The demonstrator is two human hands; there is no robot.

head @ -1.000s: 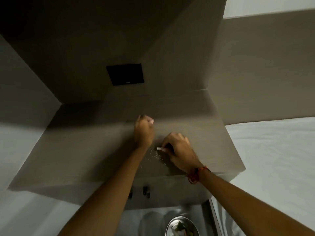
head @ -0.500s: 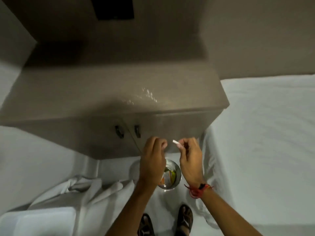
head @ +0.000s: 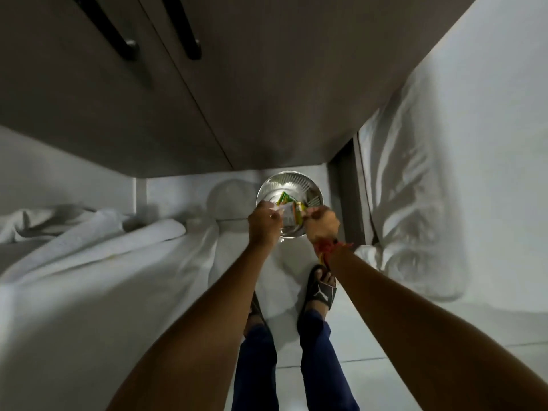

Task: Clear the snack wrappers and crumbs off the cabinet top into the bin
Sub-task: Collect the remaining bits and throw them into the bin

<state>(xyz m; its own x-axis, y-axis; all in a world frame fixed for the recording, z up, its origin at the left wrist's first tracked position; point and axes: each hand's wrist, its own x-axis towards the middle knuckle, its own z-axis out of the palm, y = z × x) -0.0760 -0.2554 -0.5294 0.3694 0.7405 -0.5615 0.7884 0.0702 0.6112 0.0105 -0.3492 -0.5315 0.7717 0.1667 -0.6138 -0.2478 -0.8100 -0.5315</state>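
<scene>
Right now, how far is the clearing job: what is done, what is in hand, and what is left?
Done: colourful wrappers already lie inside the metal bin on the floor. In hand: the left hand and right hand are over the bin's mouth with a small pale scrap between them; which hand holds it is unclear. Left: the cabinet top is out of view, so remaining crumbs cannot be judged.

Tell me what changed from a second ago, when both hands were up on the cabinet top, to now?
Both hands came down off the cabinet top: the left hand and right hand now hover over the metal bin on the floor, still pinching small white scraps. The view tipped down with them, so only the cabinet doors show. The bin stayed put, coloured wrappers inside.
</scene>
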